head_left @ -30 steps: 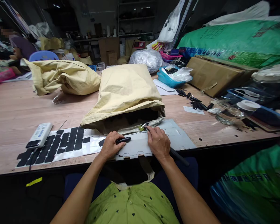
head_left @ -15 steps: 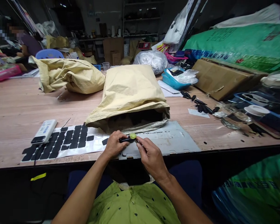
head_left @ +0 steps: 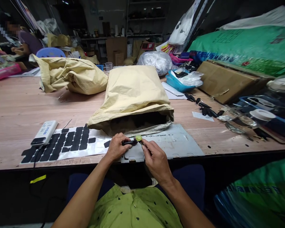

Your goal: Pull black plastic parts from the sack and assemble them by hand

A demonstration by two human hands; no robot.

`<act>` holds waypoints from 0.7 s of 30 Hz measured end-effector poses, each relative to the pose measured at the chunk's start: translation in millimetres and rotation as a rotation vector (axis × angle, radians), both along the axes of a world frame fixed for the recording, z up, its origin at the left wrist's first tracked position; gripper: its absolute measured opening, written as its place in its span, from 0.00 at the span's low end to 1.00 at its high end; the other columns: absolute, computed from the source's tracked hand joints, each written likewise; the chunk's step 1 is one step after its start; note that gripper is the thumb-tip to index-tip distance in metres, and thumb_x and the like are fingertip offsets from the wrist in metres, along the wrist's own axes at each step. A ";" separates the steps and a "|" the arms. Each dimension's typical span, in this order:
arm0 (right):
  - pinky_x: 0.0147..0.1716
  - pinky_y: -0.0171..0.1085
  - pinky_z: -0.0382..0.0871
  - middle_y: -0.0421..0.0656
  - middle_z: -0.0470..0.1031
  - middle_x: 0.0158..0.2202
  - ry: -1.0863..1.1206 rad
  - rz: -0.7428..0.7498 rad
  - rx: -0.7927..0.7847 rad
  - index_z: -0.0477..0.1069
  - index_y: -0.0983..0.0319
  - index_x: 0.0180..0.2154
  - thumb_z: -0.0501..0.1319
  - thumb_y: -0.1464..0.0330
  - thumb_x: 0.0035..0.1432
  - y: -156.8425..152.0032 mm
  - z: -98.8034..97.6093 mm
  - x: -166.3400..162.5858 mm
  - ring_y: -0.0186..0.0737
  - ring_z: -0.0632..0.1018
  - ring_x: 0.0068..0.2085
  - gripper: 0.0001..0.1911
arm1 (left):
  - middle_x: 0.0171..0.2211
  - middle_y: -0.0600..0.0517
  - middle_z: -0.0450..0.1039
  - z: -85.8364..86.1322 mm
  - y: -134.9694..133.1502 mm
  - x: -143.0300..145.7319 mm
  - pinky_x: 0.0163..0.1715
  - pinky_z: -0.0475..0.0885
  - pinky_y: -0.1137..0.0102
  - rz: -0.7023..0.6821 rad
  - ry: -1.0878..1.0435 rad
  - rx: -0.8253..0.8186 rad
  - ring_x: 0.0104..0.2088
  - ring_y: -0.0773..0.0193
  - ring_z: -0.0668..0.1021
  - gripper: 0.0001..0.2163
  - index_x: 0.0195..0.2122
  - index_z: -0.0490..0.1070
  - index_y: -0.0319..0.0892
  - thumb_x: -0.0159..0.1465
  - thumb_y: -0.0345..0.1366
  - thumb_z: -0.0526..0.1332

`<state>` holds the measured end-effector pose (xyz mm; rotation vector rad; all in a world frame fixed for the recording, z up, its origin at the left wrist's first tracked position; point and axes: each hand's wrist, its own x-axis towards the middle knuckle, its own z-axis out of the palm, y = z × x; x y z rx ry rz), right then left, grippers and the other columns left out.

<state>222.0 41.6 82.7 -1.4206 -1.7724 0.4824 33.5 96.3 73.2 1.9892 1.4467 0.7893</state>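
Observation:
My left hand (head_left: 116, 146) is closed around a small black part (head_left: 129, 143), held flat over a grey metal plate (head_left: 173, 144) at the table's front edge. My right hand (head_left: 156, 159) pinches a thin dark tool whose yellow-green tip (head_left: 138, 138) touches the end of the black part. Just behind both hands lies an open yellow woven sack (head_left: 133, 95) with dark contents in its mouth. A white sheet of black adhesive pads (head_left: 68, 145) lies to the left of my left hand.
A white remote-like device (head_left: 44, 132) rests on the pad sheet. A second yellow sack (head_left: 68, 76), a cardboard box (head_left: 225, 82), blue trays, loose black parts (head_left: 205, 109) and green bags crowd the back and right. Another person (head_left: 19, 41) sits far left.
My right hand drew back from the sack's mouth to the left, bringing the yellow-green tool tip against the black part in my left hand. My left hand barely moved.

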 end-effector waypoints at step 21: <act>0.35 0.37 0.57 0.43 0.74 0.36 -0.543 -0.334 0.163 0.75 0.56 0.51 0.55 0.71 0.63 56.2 -27.9 39.4 0.39 0.67 0.36 0.17 | 0.35 0.48 0.75 20.3 -25.7 2.3 0.41 0.68 0.64 -0.127 -0.062 0.063 0.39 0.58 0.74 0.08 0.40 0.77 0.44 0.61 0.38 0.65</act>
